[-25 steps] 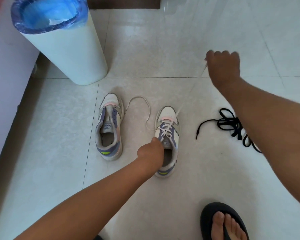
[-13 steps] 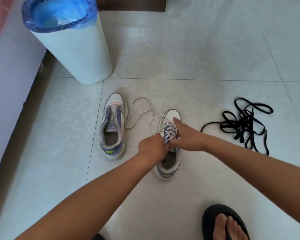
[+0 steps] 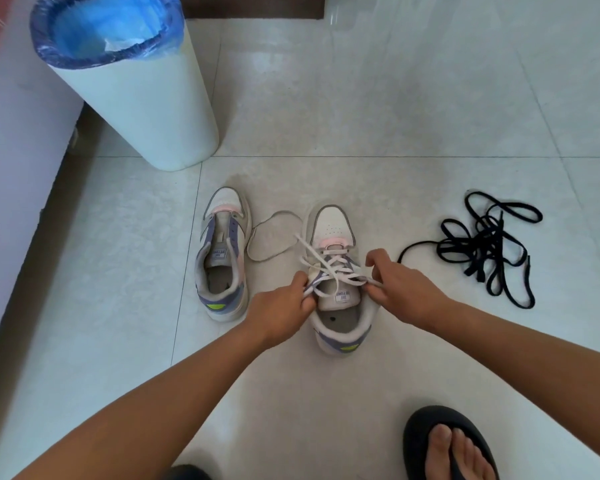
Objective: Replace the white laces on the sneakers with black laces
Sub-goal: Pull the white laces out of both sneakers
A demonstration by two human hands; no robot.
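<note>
Since a moment ago, the right hand (image 3: 404,289) has been returned to the right-hand white-and-purple sneaker (image 3: 336,271); its white lace (image 3: 329,268) is pinched by both hands' fingers, the left hand (image 3: 281,306) opposite. Unlacing is judged unfinished.

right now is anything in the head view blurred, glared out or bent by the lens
Head view: even, soft daylight, with faint glare on the floor tiles at the top. The white lace and black laces read sharply; both hands, left hand and right hand, show no motion blur. Wide-angle distortion bends the tile joints and tilts the bin. Shadows are weak.
</note>
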